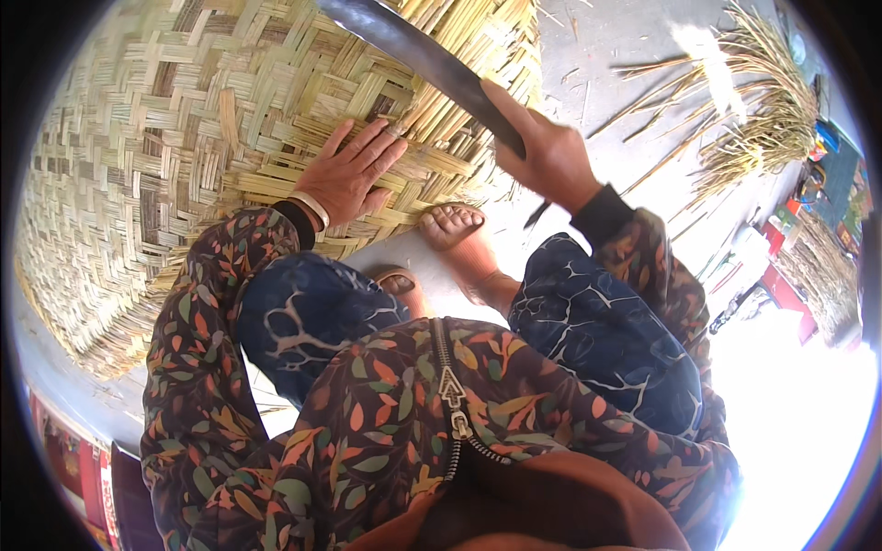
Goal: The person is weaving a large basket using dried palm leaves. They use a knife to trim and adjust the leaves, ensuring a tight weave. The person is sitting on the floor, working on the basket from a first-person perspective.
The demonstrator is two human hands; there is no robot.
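My left hand (352, 174) lies flat on a large woven mat (138, 138) of pale yellow-green split strips, its fingers stretched out and slightly apart. A light bangle circles that wrist. In my right hand (548, 158) is a long, curved, dark-bladed knife (432, 73), held above the mat's right side. The blade reaches up and left past the top of the view. Beneath it, loose strip ends (450, 119) bunch along the mat's edge. How the fingers wrap the knife's grip is mostly hidden by the hand itself.
My bare feet (452, 225) rest on the grey floor (602, 55) against the mat's near edge. To the right, a bundle of dry strips (758, 101) fans out over the floor. Farther right stand colourful packages and another straw bundle (818, 275). Strong glare covers the lower right.
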